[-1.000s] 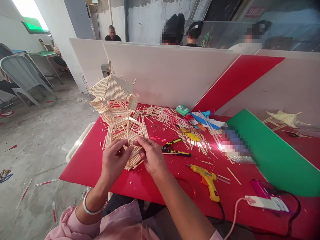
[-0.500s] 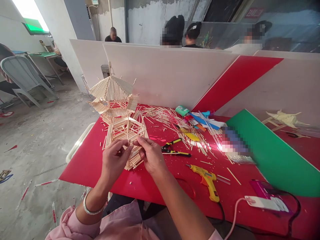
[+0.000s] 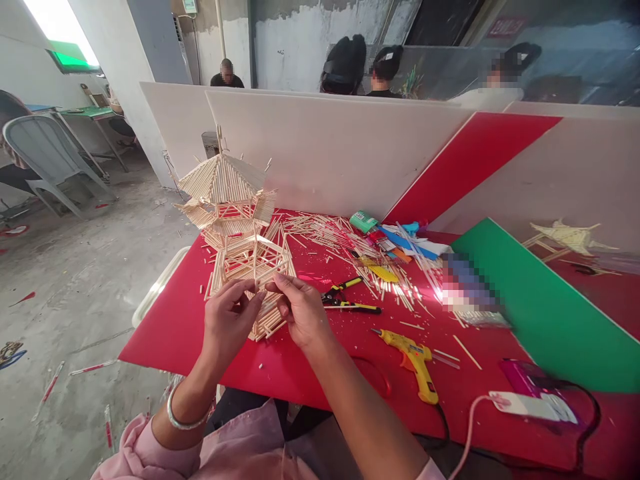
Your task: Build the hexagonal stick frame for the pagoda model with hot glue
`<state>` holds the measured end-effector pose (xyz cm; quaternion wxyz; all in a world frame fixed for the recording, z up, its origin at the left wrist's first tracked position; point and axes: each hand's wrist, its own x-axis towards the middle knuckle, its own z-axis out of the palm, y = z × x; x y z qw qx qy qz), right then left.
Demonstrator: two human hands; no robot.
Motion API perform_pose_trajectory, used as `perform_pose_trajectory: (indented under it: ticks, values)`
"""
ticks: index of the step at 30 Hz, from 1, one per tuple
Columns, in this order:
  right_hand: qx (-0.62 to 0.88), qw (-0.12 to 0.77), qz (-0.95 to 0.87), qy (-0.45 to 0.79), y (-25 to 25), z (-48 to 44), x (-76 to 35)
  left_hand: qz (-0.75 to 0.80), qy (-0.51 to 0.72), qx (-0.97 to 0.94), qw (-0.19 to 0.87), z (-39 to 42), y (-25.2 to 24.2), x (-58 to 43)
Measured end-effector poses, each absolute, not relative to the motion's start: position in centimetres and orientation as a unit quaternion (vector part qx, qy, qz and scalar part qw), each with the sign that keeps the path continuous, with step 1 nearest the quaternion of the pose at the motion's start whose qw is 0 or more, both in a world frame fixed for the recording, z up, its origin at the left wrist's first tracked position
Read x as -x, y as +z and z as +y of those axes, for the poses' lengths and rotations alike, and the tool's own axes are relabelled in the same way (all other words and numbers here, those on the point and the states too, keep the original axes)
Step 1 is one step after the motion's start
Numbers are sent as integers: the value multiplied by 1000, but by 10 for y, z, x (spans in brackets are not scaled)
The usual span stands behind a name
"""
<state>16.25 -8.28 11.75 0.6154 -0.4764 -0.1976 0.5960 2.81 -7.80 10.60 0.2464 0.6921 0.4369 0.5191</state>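
A pagoda model [image 3: 223, 179] built of thin pale wooden sticks stands at the left of the red table, with a tiered roof above and railings lower down. Both my hands are at its near side. My left hand [image 3: 231, 310] is closed, thumb and forefinger pinched on a wooden stick by the front railing. Right beside it, my right hand [image 3: 300, 307] pinches at the same spot, its fingertips nearly touching the left ones. The stick is mostly covered by my fingers, and whether it is joined to the model I cannot tell.
Yellow-handled pliers [image 3: 353, 297] lie right of my hands, near a yellow glue gun [image 3: 413, 360] with a cord. Loose sticks [image 3: 320, 233] cover the back of the table [image 3: 165, 327]. A green board [image 3: 545, 313] and a power strip [image 3: 530, 405] are at right. White partition panels [image 3: 340, 153] rise behind.
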Motion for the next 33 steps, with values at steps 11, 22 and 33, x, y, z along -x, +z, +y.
perform_pose_trajectory:
  ticks: [11,22,33]
  values:
    - [476,617,-196,595,116,-89,-166,436,515,-701,229,-81,110,-28]
    - [470,656,-172,565,106,-127,-181,450,514,-712,164,-108,118,-7]
    - [502,649,-226,525,63,-156,-170,404,480,-760,169,-138,94,-15]
